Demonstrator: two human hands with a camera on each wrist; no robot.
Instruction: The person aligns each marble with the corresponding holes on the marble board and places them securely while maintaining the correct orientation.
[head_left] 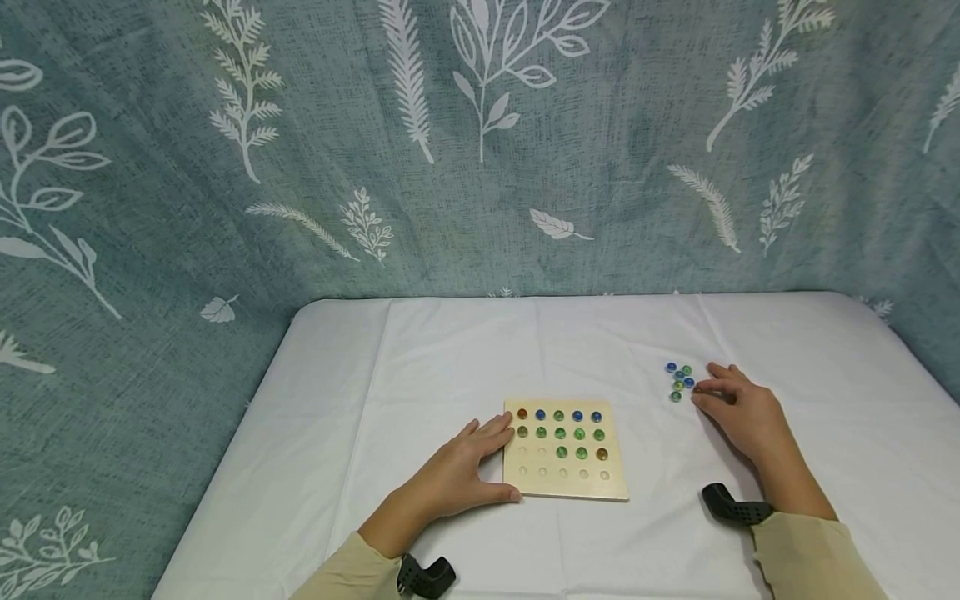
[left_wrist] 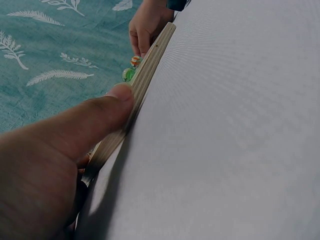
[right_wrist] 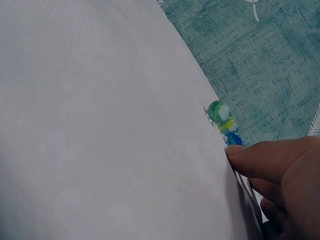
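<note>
A square wooden board (head_left: 551, 485) with rows of hollows lies on the white cloth. Green, blue, orange and brown marbles fill its two back rows and the right part of the third; the front row is bare. My left hand (head_left: 459, 477) touches the board's left edge with extended fingers, its thumb (left_wrist: 107, 112) at the near left corner. To the right, my right hand (head_left: 742, 412) has thumb and forefinger close together at a small cluster of loose green and blue marbles (head_left: 676, 397). The thumb tip meets a blue marble (right_wrist: 234, 139); I cannot tell whether a marble is pinched.
White cloth (head_left: 450, 350) covers the table, with light creases. A blue-green leaf-print curtain (head_left: 480, 208) hangs behind the table and at both sides. Each wrist wears a black camera mount, the right one (head_left: 735, 506) beside a beige sleeve (head_left: 810, 550).
</note>
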